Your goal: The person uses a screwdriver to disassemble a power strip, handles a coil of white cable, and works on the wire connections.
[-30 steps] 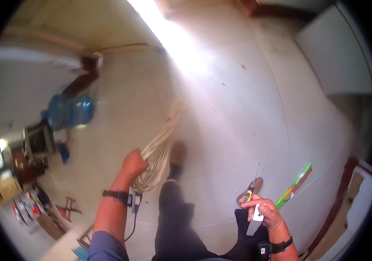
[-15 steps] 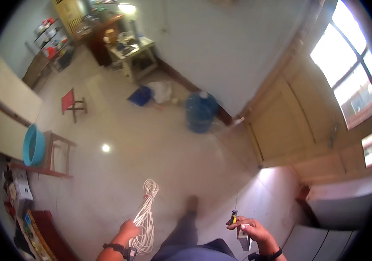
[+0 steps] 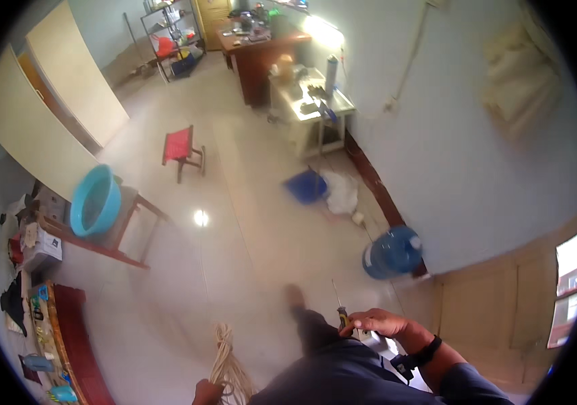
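At the lower edge, my left hand (image 3: 206, 391) grips a coiled bundle of cream cord (image 3: 231, 371), which hangs low beside my legs. My right hand (image 3: 377, 325) is closed on a screwdriver (image 3: 343, 318) with a yellow and black handle, its thin shaft pointing up and forward. The same hand also holds a pale box-like piece (image 3: 379, 343), mostly hidden behind my fingers and clothing.
A blue basin (image 3: 106, 206) on a wooden stand and a cluttered cabinet (image 3: 72, 331) line the left. Ahead are a red folding stool (image 3: 178, 145), white cart (image 3: 312, 131) and desk (image 3: 255, 44). A blue dustpan (image 3: 305, 186), water jug (image 3: 390, 253) and door (image 3: 477, 310) are rightward.
My view has swung leftward from the lit floor by the door into the room, so the jug and door now sit lower right. Both hands keep their holds; the left now sits lower in view.
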Available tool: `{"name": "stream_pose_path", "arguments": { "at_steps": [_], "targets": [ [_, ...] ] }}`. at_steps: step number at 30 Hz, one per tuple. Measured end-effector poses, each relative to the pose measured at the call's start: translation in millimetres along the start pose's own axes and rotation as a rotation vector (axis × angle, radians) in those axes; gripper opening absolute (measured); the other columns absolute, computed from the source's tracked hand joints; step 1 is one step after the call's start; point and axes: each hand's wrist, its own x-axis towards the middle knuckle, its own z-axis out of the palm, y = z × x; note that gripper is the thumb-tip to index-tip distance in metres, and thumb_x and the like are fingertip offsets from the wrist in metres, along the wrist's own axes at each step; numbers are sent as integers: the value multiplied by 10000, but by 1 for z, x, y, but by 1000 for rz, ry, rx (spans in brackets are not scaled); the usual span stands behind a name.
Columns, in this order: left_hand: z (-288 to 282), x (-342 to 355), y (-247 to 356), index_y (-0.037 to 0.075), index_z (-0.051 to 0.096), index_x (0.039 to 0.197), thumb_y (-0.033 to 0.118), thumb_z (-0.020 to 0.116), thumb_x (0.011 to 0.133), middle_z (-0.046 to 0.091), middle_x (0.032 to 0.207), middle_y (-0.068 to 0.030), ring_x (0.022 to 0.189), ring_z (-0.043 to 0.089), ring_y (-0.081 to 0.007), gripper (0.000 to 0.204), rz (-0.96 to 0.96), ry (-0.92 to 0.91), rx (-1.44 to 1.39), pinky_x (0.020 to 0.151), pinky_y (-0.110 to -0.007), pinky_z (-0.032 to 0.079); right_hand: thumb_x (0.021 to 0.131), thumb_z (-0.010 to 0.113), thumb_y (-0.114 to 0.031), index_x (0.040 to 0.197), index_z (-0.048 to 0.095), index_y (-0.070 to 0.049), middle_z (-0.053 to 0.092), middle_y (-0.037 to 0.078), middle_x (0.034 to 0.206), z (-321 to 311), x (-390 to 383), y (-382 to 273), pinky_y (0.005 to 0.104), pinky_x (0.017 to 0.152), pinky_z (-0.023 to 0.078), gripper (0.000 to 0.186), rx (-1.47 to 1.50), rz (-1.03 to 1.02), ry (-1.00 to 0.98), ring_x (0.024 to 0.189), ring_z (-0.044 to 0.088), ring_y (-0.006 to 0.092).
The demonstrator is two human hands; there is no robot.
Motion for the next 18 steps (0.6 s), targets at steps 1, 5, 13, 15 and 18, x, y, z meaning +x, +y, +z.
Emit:
{"name": "stream_pose_path", "arguments": {
  "at_steps": [1,5,13,15,18],
  "targets": [
    [-18,12,13,-103,679,867,246,605,820,633,635,-186,545,575,-257,360,8,60,-30,469,-418,404,956,539,-527,1160,685,-4,676,131,1175,-17,30,-17,360,1042,397,580,-43,2,-10,1150,583,244],
    [-62,54,32,-120,671,834,236,593,779,629,616,-207,574,622,-290,369,-16,202,-2,498,-419,455,959,519,-523,1130,706,-20,667,114,1202,-73,134,-83,366,1042,373,564,-76,15,-90,1171,571,241],
    [-199,125,183,-171,591,903,271,616,768,650,758,-275,682,652,-358,462,-5,237,-39,579,-435,517,976,488,-485,1172,695,-39,665,101,1117,-142,309,-240,333,973,404,529,-206,-59,-174,1076,581,211],
    [-238,172,211,-158,597,913,282,629,773,654,780,-282,701,655,-371,463,-9,192,-27,597,-446,523,976,491,-473,1170,695,-39,664,103,1115,-158,351,-271,331,970,404,518,-200,-65,-135,1074,581,209],
    [-289,297,213,-60,639,967,318,656,796,675,836,-280,742,673,-379,415,167,150,181,671,-521,517,976,498,-448,1166,696,-32,661,103,1120,-179,415,-333,325,969,402,499,-171,-64,-64,1078,578,203]
  ]
}}
